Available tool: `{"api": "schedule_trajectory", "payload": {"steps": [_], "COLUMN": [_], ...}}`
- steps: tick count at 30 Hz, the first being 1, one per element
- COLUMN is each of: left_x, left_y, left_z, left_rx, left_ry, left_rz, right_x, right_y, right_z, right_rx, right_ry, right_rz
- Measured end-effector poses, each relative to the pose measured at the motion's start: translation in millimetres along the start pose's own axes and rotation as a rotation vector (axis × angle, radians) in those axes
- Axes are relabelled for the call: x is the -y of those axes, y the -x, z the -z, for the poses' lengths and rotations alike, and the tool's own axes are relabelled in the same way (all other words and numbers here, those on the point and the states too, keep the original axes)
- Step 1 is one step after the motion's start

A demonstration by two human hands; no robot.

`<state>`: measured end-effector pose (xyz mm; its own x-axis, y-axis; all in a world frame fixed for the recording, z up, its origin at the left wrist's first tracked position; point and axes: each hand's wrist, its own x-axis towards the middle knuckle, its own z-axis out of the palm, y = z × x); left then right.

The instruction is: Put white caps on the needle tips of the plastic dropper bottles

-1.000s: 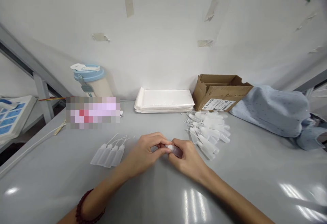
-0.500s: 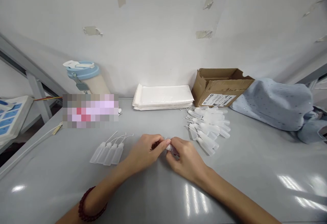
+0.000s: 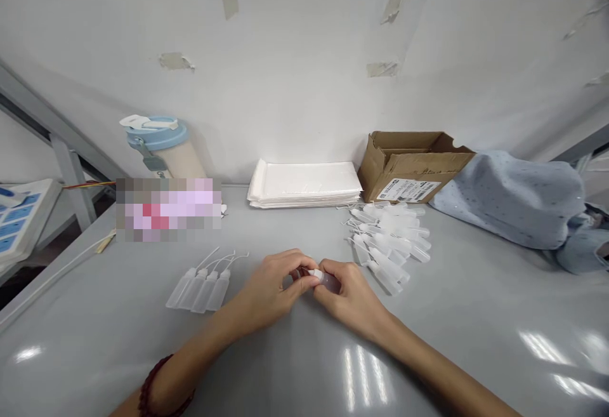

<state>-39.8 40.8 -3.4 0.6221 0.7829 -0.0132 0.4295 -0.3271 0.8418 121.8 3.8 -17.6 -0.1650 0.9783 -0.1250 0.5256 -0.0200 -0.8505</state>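
I watch the left hand (image 3: 276, 282) pinch the white nozzle end of one bottle (image 3: 329, 282) while the right hand (image 3: 351, 291) wraps its body. The bottle lies between them, long axis ten to four o'clock, neither hand nearer. At nine, four more bottles (image 3: 204, 292) line up; at two, a pile (image 3: 391, 239) overlaps beyond counting; one box (image 3: 409, 172) stands at one.
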Motion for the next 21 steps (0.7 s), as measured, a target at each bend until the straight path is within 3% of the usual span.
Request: {"api": "schedule_trajectory", "payload": {"steps": [4,9,16,21], "left_x": [0.6,2.3,-3.8,-5.7], "left_y": [-2.3,-4.3,-0.8,-0.4], "left_z": [-2.2,-7.7,-1.4,2.9], "left_rx": [-0.011,0.035,0.067,0.066], "left_ry": [-0.012,-0.191,-0.093,-0.072], "left_rz": [0.073,0.095,0.017,0.085], "right_x": [-2.8,-6.9,-11.2,-9.2], "right_y": [2.6,6.5,4.0,3.4], "right_z": [-6.5,-13.4,-12.4,-11.7], "right_rx": [-0.09,-0.137,-0.145,-0.126], "right_ry": [0.098,0.207,0.238,0.213], "right_rz": [0.052,0.115,0.154,0.204]}}
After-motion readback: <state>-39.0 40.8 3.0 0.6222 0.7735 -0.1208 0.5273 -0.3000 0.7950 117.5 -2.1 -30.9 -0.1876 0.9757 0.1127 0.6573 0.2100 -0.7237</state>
